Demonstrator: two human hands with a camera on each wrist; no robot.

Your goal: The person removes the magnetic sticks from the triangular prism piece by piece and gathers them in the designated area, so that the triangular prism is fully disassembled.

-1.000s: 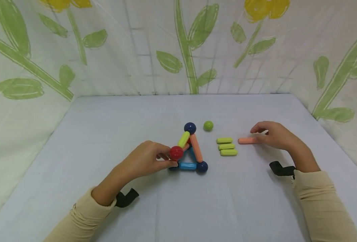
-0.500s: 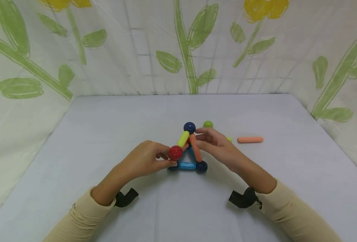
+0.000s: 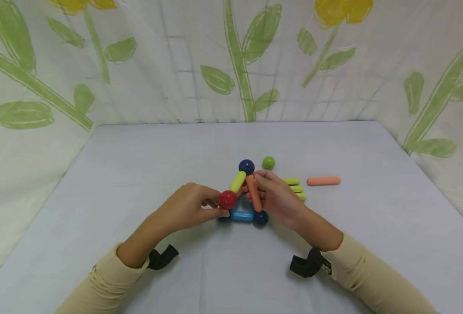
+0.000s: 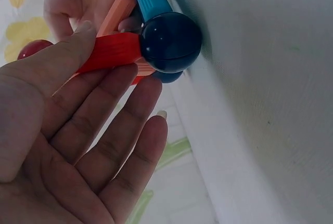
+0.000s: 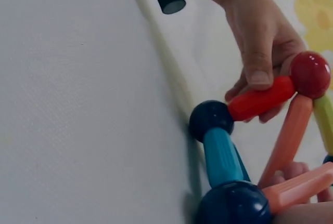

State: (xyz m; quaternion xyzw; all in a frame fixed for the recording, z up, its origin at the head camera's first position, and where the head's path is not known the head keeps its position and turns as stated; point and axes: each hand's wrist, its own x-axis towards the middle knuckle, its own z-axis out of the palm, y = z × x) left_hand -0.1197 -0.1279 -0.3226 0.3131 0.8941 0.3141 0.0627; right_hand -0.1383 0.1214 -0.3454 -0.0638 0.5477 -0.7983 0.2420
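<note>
A frame of magnetic rods and balls stands on the table: navy balls [image 3: 246, 167], a red ball [image 3: 228, 199], a blue rod [image 3: 242, 216], a yellow-green rod [image 3: 238, 182] and orange rods [image 3: 254, 194]. My left hand [image 3: 194, 204] pinches its red rod [image 5: 263, 98] between thumb and fingers, below the red ball. On the frame's right side, my right hand [image 3: 280, 198] has its fingers curled round the slanting orange rod, fingertips reaching behind it. Part of the frame's far side is hidden by the hands.
A green ball [image 3: 268, 162] lies behind the right hand. Several loose yellow-green rods [image 3: 291, 181] lie partly covered by that hand, and a loose orange rod [image 3: 323, 181] is farther right. A flower-patterned curtain [image 3: 149, 87] hangs along the table's back edge.
My right hand has left the loose orange rod, moved left to the frame and curled its fingers round the slanting orange rod. The left hand has kept its hold.
</note>
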